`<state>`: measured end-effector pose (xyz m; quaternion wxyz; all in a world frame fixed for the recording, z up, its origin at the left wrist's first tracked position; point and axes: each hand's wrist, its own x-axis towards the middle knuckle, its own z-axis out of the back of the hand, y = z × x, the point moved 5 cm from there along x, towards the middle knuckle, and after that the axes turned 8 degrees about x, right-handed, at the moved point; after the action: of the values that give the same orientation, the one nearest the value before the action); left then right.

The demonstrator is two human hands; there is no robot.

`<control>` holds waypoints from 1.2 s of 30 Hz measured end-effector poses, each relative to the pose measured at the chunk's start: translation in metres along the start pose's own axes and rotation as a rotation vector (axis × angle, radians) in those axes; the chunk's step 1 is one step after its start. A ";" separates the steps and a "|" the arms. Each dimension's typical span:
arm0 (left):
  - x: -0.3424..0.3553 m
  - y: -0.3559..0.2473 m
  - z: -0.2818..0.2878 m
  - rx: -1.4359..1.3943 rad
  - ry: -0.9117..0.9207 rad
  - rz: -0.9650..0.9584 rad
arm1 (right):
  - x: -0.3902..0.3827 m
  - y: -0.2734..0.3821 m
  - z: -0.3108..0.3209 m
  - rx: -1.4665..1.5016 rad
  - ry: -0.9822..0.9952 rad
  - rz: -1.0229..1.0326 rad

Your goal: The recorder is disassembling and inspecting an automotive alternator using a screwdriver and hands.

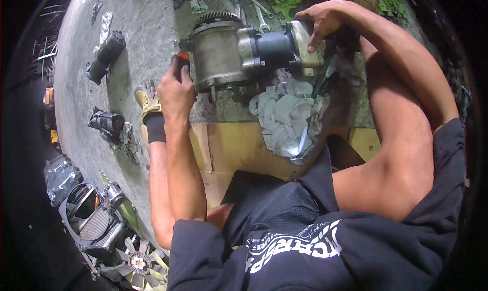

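On the concrete floor in front of me lies a geared metal machine assembly (216, 57). It has a cylindrical grey housing, a toothed gear (218, 18) at its far side, a dark cylinder (273, 44) and a pale end block (305, 44) on the right. My left hand (175, 90) is closed at the housing's left side, fingertips pinching a small red-orange piece (183, 55) whose full shape is hidden. Bent over the end block, my right hand (328, 19) grips it, thumb on the near face. A crumpled whitish rag (290, 115) lies just nearer than the assembly.
Cardboard (234, 148) lies beneath me, between my legs. Beyond the assembly are a wrench (262, 21) and green leaves (290, 7). To the left stand two black cylindrical parts (105, 57), (105, 120). A fan (138, 262) and other loose parts crowd the lower left.
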<state>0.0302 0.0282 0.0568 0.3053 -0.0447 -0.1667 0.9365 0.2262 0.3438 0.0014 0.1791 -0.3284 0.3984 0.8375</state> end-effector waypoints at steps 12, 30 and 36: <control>-0.005 0.004 -0.001 -0.058 0.004 0.024 | -0.001 0.004 0.001 -0.112 0.002 -0.024; 0.007 0.006 -0.003 -0.033 -0.079 -0.108 | 0.002 -0.001 0.002 -0.132 -0.026 0.007; 0.006 0.021 -0.009 -0.150 0.018 0.064 | 0.000 0.000 0.001 -0.106 -0.003 0.025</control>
<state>0.0154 0.0179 0.0416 0.2726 -0.0813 -0.2322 0.9301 0.2258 0.3449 0.0024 0.1516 -0.3312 0.3573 0.8600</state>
